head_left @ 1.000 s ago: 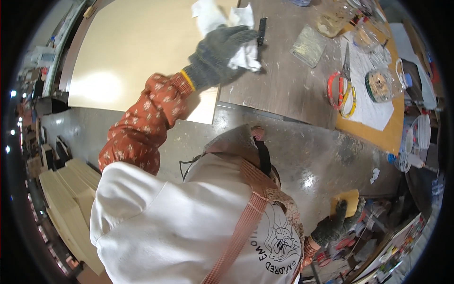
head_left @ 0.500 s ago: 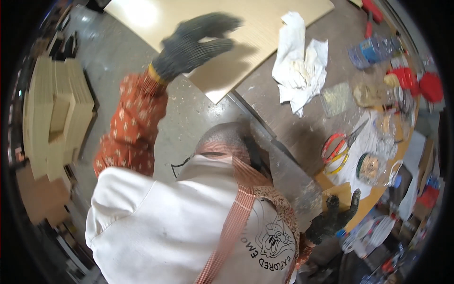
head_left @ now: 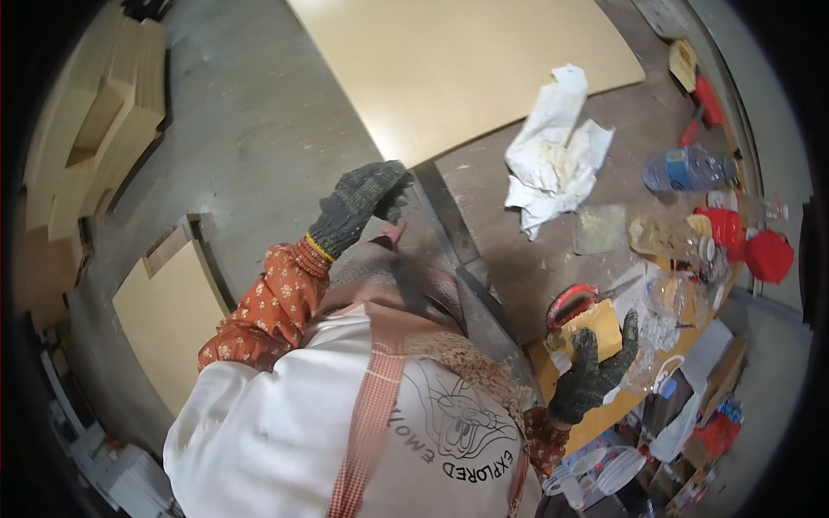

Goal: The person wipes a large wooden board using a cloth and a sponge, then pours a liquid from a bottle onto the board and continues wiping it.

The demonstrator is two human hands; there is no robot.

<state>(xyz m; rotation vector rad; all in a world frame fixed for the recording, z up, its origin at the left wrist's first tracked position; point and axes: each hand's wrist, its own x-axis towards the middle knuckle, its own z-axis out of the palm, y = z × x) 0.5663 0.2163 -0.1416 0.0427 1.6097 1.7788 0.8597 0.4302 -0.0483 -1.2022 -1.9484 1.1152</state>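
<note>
My left hand (head_left: 361, 205), in a dark knit glove with a yellow cuff edge, is beside the near corner of a large pale wood-coloured board (head_left: 466, 69). Its fingers bend loosely, with a gap toward the thumb and no object visible between them. Whether the fingertips touch the board's corner is unclear. At the lower right, my gloved right hand (head_left: 591, 375) grips a folded yellow-tan pad (head_left: 607, 326) over the bench edge. Red-handled scissors (head_left: 570, 304) lie just beyond the pad, partly hidden by it.
On the brown bench (head_left: 492, 203) lie a crumpled white cloth (head_left: 557, 160) and a clear square piece (head_left: 600, 229). A plastic bottle (head_left: 686, 170), jars and red lids (head_left: 768, 256) crowd the right side. Stacked panels (head_left: 104, 112) and another board (head_left: 168, 319) are at left.
My left hand has dropped from over the board to near its corner, fingers more bent. My right hand has moved with the pad closer to the scissors. The head view has shifted.
</note>
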